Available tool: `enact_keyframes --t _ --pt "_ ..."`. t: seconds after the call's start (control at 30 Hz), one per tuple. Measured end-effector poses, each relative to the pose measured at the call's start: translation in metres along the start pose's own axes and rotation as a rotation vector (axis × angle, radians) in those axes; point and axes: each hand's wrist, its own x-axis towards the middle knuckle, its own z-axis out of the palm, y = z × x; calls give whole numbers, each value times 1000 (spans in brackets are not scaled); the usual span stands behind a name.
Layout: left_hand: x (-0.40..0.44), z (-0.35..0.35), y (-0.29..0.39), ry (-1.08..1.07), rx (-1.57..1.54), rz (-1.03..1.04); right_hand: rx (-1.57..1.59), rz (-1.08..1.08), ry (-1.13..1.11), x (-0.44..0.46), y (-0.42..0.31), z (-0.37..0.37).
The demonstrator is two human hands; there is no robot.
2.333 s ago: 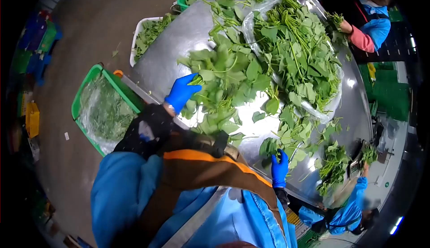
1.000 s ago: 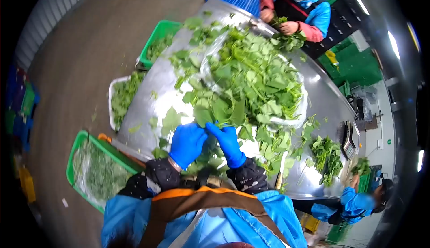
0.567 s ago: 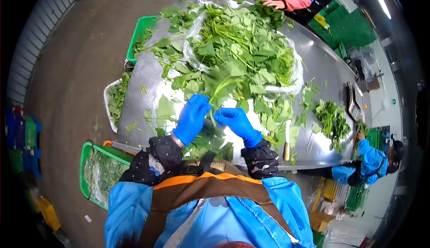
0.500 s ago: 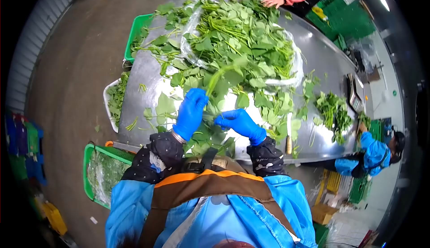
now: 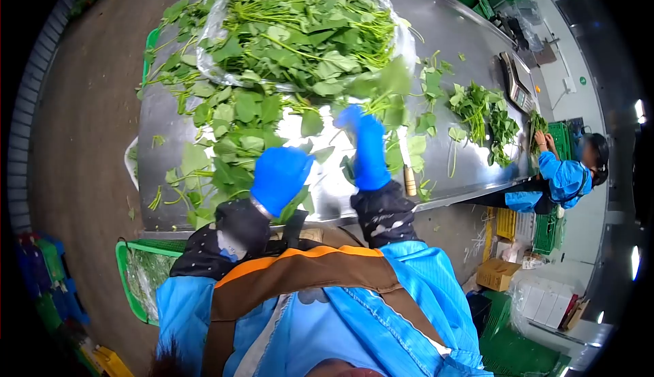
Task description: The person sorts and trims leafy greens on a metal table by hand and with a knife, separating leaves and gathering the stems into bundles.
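My left hand [image 5: 279,179], in a blue glove, is curled closed over the near part of the steel table [image 5: 449,166], beside loose leaves [image 5: 235,169]; whatever it may hold is hidden. To its right and farther forward, my right hand [image 5: 368,147], also blue-gloved, is blurred, with its fingers around the stem end of a leafy sprig [image 5: 392,94]. A large heap of leafy greens [image 5: 306,36] lies beyond both hands on clear plastic [image 5: 216,26]. Right of my right hand lies a knife [image 5: 409,179] with a wooden handle.
Small bunches of greens [image 5: 477,115] and a scale [image 5: 516,87] stand to the right. A person [image 5: 565,176] in blue handles greens at the table's right end. A green crate [image 5: 122,271] with a plastic liner is at the lower left, a white tub [image 5: 131,162] above it.
The view has swung so that the table and heap appear farther left and higher. My hands have moved apart in depth: the right is farther forward with a blurred sprig, the left is lower.
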Motion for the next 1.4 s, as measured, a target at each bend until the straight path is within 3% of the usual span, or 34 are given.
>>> enact_keyframes --t 0.07,0.13,0.2,0.27,0.33,0.37,0.43,0.47,0.5,0.57,0.67,0.7,0.8,0.9,1.0,1.03,1.13,1.27,1.3,1.37,1.4 --pt "-4 15 12 33 15 57 220 117 193 22 -28 -52" --pt "1 25 20 -135 64 -20 209 94 32 30 -39 -101" --pt "4 37 12 -270 91 -196 82 252 -258 29 -49 -154" --pt "1 51 -3 -206 56 -297 -226 356 -356 29 -45 -218" --pt "-1 55 -12 -169 47 -326 -703 261 -145 37 -27 -300" --pt "5 54 -6 -173 21 -426 -776 134 29 43 -15 -349" --pt "2 58 -3 -142 38 -432 -972 13 190 63 -30 -429" --pt "0 61 -1 -151 36 -478 -1102 -204 273 72 -42 -462" --pt "-5 66 -2 -144 1 -501 -756 -165 354 87 -45 -494" --pt "-16 81 -4 -131 -21 -523 -609 -255 509 108 -58 -528" --pt "-7 87 15 -154 -82 -617 -941 -337 689 126 -69 -520" --pt "-11 92 11 -139 -58 -571 -1292 -425 743 141 -41 -541" --pt "-2 91 23 -153 -98 -623 -1500 166 552 158 30 -558" --pt "-5 86 26 -215 -106 -735 -1424 135 694 159 70 -566" --pt "-16 87 25 -189 -182 -786 -1518 -309 784 139 33 -539" --pt "-21 89 22 -161 -155 -748 -1456 -300 843 134 28 -534" --pt "-32 100 18 -101 -111 -668 -1436 426 503 132 5 -501" --pt "-23 107 27 -110 -206 -735 -1504 342 478 155 48 -504" --pt "-20 106 28 -110 -242 -774 -1555 225 499 159 62 -517" --pt "-24 112 24 -80 -131 -704 -1821 88 246 146 25 -514" --pt "-31 105 23 -48 -53 -703 -1797 123 286 144 23 -532"
